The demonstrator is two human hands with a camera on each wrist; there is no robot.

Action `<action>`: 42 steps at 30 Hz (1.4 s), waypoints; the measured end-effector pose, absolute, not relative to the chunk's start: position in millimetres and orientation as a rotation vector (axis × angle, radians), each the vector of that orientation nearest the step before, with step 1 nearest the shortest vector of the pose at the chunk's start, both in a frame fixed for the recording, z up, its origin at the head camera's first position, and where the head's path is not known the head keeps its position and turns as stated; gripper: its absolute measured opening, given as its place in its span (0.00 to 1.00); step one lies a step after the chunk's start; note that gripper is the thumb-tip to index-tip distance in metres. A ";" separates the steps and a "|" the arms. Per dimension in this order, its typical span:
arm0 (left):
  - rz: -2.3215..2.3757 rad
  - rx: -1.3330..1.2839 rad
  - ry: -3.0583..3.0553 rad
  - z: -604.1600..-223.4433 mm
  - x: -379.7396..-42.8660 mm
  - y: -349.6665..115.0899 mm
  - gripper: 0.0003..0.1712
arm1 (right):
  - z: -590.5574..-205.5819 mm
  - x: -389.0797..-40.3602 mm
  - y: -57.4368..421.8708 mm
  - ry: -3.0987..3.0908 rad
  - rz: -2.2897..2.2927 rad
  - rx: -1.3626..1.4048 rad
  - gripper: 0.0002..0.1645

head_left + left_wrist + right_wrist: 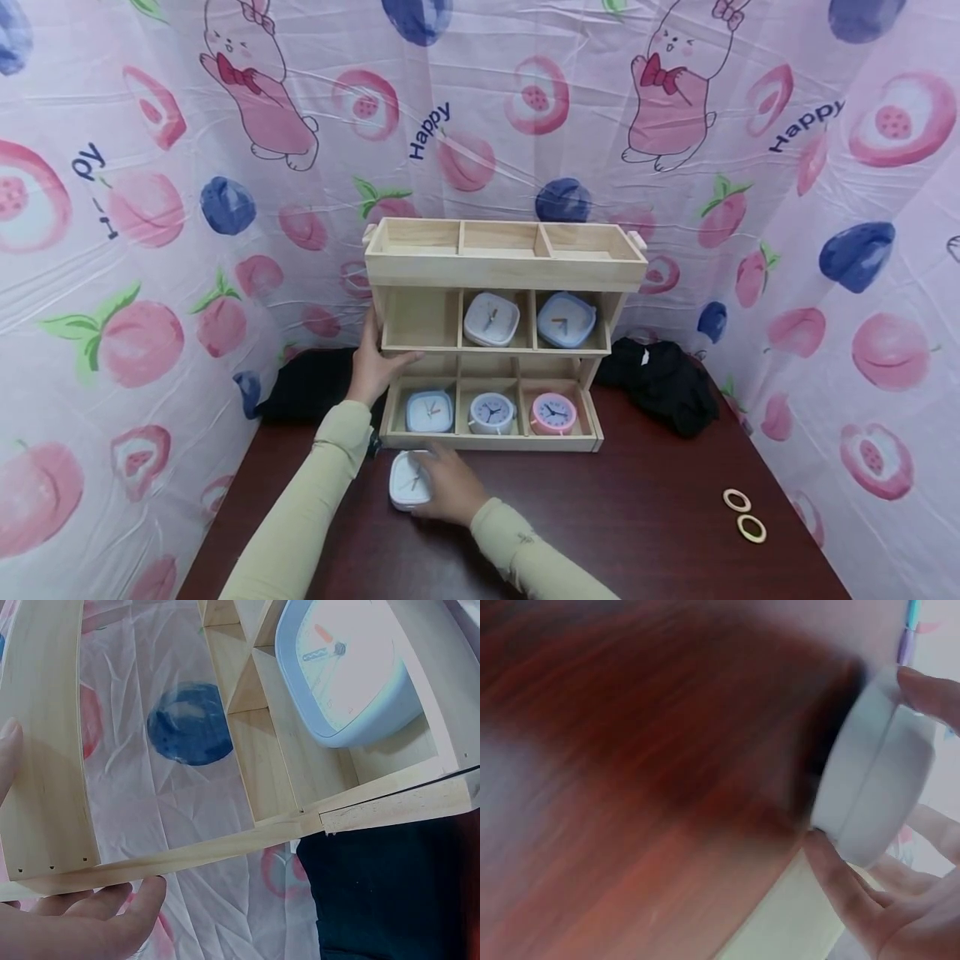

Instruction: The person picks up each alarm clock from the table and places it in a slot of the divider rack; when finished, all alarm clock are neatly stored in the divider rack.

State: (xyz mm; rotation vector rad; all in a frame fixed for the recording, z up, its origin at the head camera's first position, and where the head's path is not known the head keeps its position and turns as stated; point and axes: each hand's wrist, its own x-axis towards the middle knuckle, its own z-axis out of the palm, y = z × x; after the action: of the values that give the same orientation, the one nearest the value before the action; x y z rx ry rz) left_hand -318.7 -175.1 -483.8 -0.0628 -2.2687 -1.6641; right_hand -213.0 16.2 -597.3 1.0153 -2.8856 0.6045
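Note:
A three-tier wooden storage rack (506,271) stands on the table. My left hand (369,371) grips its left side at the middle tier, with the thumb in front; in the left wrist view, fingers (139,915) lie against the side strip. My right hand (456,487) holds a white alarm clock (406,481) by its edges in front of the rack's lower left corner. The middle tier holds a white clock (491,319) and a blue clock (566,320). In the bottom tier sit a blue square clock (430,412), a round bluish clock (492,413) and a pink clock (553,414).
Black cloth (311,387) lies left of the rack, and another black cloth bundle (663,383) is at its right. Two small rings (751,528) rest on the dark red table (645,508) at the right. A fruit-patterned curtain (480,108) surrounds the table.

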 end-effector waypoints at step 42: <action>-1.575 -0.037 -2.311 -486.9 -321.2 -179.3 0.71 | -447.4 -323.0 28.9 -2.181 0.816 0.820 0.33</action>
State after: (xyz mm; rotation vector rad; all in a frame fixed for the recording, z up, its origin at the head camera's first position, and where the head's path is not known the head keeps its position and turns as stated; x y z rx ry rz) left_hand -321.2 -179.3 -486.9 -0.0370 -2.3107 -1.5750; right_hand -323.0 28.9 -447.4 0.8197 -2.1805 0.8163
